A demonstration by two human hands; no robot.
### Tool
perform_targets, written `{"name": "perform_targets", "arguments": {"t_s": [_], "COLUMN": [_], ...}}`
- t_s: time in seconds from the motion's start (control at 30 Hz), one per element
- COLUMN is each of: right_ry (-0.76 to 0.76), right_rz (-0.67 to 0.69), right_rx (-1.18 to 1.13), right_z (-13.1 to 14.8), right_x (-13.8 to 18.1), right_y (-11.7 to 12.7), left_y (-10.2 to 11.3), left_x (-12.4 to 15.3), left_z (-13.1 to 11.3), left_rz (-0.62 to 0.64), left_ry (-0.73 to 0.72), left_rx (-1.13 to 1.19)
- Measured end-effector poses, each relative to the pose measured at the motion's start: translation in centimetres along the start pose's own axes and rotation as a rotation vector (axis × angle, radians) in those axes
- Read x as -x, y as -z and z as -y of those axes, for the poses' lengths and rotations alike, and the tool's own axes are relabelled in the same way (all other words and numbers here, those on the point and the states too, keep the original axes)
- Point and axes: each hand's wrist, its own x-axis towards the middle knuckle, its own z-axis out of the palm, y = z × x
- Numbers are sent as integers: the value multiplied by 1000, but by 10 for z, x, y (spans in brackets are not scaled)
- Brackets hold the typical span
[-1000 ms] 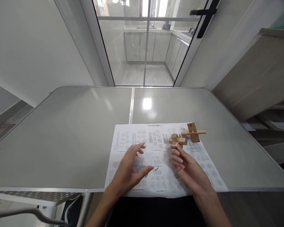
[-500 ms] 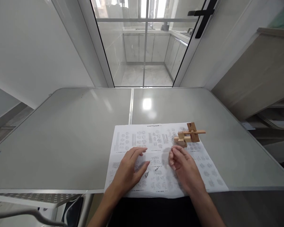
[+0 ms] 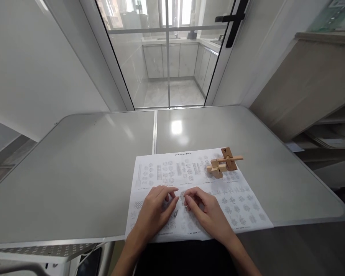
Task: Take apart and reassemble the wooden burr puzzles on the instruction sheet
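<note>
The left hand (image 3: pixel 155 209) and right hand (image 3: pixel 208 212) are laid on the sheet (image 3: pixel 247 207), fingers loosely curled and empty, fingertips nearly meeting. The puzzle (image 3: pixel 222 165) is set near the sheet's far right corner. Bare table (image 3: pixel 74 172) is seen leftward.

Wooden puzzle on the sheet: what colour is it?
Light natural tan wooden puzzle, clearest in the head view.

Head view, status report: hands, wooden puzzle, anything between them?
Left hand and right hand empty, fingertips resting on the printed sheet. Wooden puzzle sits apart on the sheet's far right corner. Nothing between.
</note>
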Motion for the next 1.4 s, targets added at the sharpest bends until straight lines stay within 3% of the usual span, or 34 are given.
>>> {"name": "perform_targets", "arguments": {"t_s": [1.4], "right_ry": [27], "right_rz": [16], "right_rx": [22], "right_z": [-3], "right_x": [1], "right_y": [1], "left_y": [-2], "left_x": [1], "left_z": [3], "left_rz": [-6], "left_ry": [-11], "left_rx": [-21]}}
